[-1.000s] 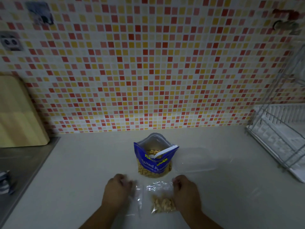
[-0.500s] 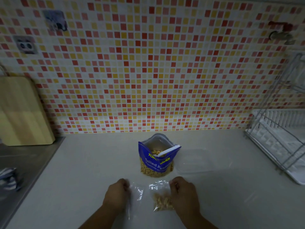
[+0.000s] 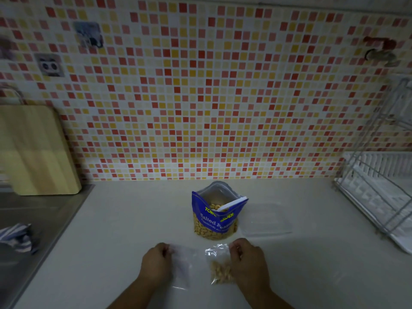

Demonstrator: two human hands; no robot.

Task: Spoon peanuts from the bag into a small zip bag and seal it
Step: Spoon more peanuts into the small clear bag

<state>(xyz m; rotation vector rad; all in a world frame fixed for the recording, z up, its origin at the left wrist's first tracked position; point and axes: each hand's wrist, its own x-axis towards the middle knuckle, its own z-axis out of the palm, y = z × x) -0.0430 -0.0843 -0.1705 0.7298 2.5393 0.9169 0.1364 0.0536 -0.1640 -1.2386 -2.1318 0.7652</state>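
A blue bag of salted peanuts stands open at the middle of the counter, with a white spoon resting inside it. In front of it lies a small clear zip bag holding a clump of peanuts at its right side. My left hand pinches the bag's top left corner. My right hand pinches its top right corner. The zip edge runs between the two hands.
A clear flat plastic bag or lid lies right of the peanut bag. A white dish rack stands at the far right. A wooden cutting board leans on the tiled wall at left, above a steel sink with a striped cloth.
Both hands stay pinched on the zip bag's top corners and have spread a little apart. The view has tilted upward slightly.
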